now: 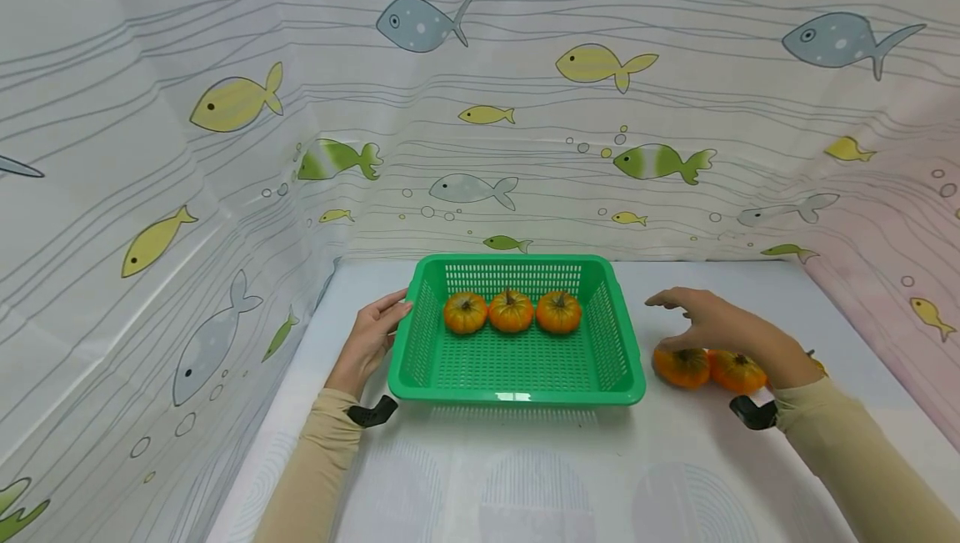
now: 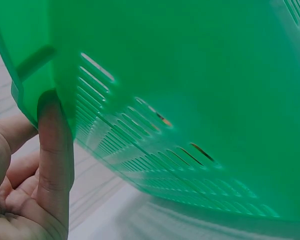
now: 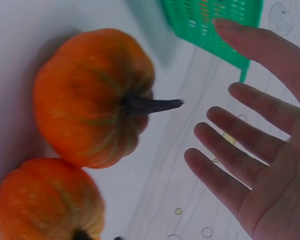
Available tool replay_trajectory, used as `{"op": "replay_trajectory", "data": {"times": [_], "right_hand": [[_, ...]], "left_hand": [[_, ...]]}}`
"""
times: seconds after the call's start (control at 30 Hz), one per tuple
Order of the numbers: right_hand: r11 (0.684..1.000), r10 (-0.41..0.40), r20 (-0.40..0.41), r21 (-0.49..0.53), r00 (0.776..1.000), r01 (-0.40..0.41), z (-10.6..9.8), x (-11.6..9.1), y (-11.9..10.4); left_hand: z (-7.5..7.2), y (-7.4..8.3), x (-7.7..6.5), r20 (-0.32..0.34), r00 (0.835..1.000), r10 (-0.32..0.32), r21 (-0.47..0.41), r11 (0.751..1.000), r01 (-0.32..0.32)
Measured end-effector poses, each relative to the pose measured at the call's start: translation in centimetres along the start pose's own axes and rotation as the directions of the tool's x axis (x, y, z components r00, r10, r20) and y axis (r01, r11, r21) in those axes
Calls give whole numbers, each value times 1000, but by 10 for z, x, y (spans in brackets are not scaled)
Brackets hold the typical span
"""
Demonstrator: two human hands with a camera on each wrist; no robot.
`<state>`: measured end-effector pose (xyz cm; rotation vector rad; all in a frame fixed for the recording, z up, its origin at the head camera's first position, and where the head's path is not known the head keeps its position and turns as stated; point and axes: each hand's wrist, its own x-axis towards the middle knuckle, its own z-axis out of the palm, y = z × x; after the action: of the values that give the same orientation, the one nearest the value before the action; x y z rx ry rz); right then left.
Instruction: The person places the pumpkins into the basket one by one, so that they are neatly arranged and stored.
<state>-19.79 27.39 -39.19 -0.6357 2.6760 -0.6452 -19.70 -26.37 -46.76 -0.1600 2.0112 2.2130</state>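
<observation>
A green plastic basket stands on the table with three small orange pumpkins in a row along its far side. My left hand grips the basket's left rim, thumb on the rim and fingers against the outer wall; the left wrist view shows the fingers up under the lip. To the right of the basket, my right hand hovers with spread fingers and nothing in it. Below it sit more pumpkins in a row, the nearest pumpkin with its dark stem toward my palm in the right wrist view. My forearm partly hides the rightmost pumpkin.
The white table has pale arch patterns. A fish-printed curtain stands close behind the basket and down both sides. Each wrist wears a black camera mount.
</observation>
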Motion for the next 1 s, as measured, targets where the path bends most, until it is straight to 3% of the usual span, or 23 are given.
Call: {"op": "replay_trajectory", "data": {"times": [0.43, 1.0], "right_hand": [[999, 20, 9, 43, 1000, -20, 22, -21, 30], [998, 3, -3, 64, 1000, -3, 36, -23, 45]], "left_hand": [[1, 0, 1, -4, 1000, 11, 10, 1000, -11], [0, -1, 2, -8, 1000, 11, -4, 1000, -11]]}}
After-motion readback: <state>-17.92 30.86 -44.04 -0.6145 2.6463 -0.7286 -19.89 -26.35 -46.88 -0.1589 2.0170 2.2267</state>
